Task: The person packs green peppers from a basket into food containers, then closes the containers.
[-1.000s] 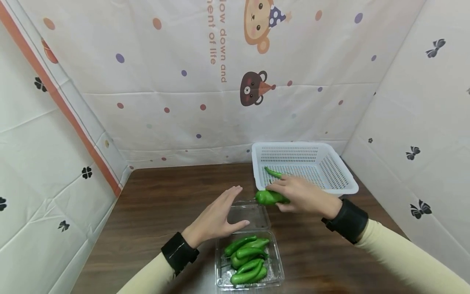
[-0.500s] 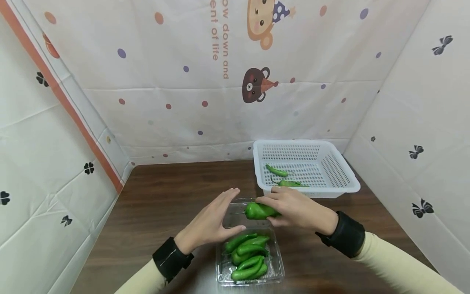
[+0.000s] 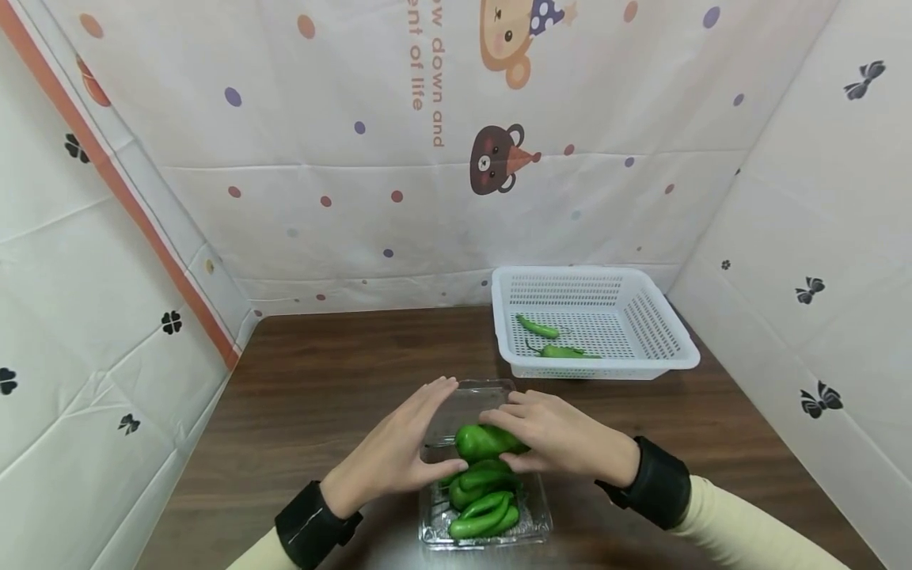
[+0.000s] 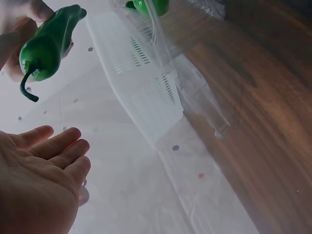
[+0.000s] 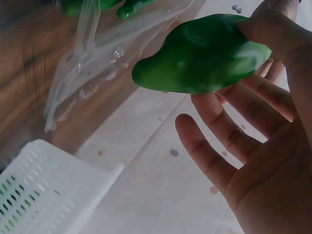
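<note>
A thick green pepper (image 5: 204,56) is pinched between the thumb and fingers of my right hand (image 3: 563,435). In the head view it hangs over the far end of a clear plastic clamshell box (image 3: 534,522), its stem toward the left. Several green peppers (image 3: 484,514) lie in the box's near tray. My left hand (image 3: 395,451) hovers at the box's left side with fingers extended and nothing in it. Its palm (image 4: 34,190) faces up in the left wrist view, apart from the held pepper. The right hand hides part of the lid.
A white perforated basket (image 3: 677,360) stands at the back right of the brown wooden table (image 3: 342,356). Two green peppers (image 3: 563,351) lie in it. The box's clear lid (image 3: 463,405) is folded back toward the basket. Patterned cloth walls enclose the table's back and sides.
My right hand has carried the pepper from the basket's front edge toward me and left, over the box. The left hand has shifted slightly left and nearer.
</note>
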`<action>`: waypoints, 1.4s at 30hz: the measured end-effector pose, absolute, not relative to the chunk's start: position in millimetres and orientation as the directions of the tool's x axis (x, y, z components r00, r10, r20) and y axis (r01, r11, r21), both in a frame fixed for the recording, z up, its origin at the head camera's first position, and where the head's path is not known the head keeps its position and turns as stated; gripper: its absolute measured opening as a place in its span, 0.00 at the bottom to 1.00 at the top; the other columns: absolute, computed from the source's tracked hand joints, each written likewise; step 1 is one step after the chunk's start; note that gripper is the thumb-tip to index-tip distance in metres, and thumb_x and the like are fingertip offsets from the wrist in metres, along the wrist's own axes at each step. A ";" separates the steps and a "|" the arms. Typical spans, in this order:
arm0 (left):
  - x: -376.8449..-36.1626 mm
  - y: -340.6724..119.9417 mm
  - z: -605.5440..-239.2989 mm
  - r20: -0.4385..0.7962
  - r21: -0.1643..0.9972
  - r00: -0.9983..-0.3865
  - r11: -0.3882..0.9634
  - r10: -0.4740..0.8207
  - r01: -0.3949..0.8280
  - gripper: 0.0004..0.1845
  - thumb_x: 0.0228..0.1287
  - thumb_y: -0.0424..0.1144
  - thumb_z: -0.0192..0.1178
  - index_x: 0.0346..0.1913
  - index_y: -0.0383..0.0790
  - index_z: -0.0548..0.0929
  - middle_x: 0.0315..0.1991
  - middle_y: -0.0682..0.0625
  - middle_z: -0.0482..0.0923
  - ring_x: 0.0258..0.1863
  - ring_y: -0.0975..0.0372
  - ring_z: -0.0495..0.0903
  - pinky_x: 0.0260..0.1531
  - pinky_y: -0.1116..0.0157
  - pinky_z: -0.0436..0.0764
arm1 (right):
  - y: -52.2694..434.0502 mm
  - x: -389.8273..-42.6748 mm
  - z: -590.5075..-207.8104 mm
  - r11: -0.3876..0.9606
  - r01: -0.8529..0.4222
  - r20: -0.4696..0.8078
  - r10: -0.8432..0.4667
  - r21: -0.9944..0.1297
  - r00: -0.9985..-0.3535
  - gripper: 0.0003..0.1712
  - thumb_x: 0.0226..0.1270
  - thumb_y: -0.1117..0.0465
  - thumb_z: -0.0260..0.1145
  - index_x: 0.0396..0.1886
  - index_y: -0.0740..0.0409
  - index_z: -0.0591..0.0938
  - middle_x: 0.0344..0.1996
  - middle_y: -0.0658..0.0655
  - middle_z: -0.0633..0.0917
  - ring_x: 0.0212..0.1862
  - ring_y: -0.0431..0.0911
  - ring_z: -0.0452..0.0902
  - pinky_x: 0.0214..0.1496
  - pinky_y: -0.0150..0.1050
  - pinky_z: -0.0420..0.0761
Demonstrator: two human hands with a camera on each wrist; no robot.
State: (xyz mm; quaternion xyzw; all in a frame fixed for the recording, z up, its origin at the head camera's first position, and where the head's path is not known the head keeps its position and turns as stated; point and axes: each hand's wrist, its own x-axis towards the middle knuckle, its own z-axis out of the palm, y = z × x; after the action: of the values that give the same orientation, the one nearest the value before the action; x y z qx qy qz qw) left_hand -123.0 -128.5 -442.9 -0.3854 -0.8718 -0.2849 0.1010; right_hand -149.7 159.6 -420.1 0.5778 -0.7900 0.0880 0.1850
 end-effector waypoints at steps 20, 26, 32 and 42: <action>-106.7 -135.2 -461.8 0.435 0.349 -0.636 0.532 0.638 0.772 0.54 0.61 0.61 0.72 0.81 0.41 0.57 0.78 0.45 0.61 0.76 0.51 0.63 0.74 0.50 0.64 | 143.3 -126.2 -443.3 0.298 -0.954 0.379 -0.884 0.002 -0.275 0.30 0.61 0.51 0.77 0.60 0.55 0.80 0.38 0.43 0.82 0.35 0.35 0.72 0.36 0.28 0.77; -100.2 -135.4 -466.5 0.404 0.372 -0.650 0.534 0.643 0.759 0.54 0.60 0.63 0.71 0.81 0.41 0.57 0.78 0.46 0.62 0.76 0.51 0.63 0.74 0.50 0.64 | 140.3 -121.3 -452.1 0.311 -0.950 0.339 -0.893 -0.010 -0.296 0.29 0.62 0.49 0.76 0.60 0.54 0.80 0.41 0.43 0.84 0.38 0.36 0.74 0.39 0.29 0.78; -93.8 -136.4 -473.4 0.391 0.362 -0.656 0.548 0.645 0.754 0.55 0.59 0.64 0.71 0.81 0.43 0.57 0.77 0.46 0.63 0.75 0.51 0.64 0.73 0.49 0.67 | 139.6 -117.0 -456.4 0.326 -0.944 0.295 -0.899 -0.046 -0.324 0.28 0.65 0.49 0.75 0.62 0.53 0.80 0.44 0.43 0.84 0.40 0.37 0.75 0.43 0.32 0.79; -85.6 -138.2 -486.0 0.383 0.352 -0.660 0.558 0.646 0.751 0.60 0.52 0.66 0.75 0.81 0.41 0.58 0.77 0.46 0.62 0.76 0.51 0.63 0.73 0.48 0.66 | 141.0 -113.1 -460.3 0.333 -0.940 0.275 -0.900 -0.070 -0.339 0.30 0.65 0.46 0.75 0.64 0.50 0.79 0.47 0.44 0.84 0.44 0.38 0.76 0.45 0.33 0.80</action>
State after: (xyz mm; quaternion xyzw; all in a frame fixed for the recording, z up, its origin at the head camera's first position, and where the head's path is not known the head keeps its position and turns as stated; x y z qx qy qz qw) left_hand -85.6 -138.2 -486.0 -0.3986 -0.8764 -0.2489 0.1053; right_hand -113.1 141.0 -460.3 0.5672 -0.8110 0.1088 0.0936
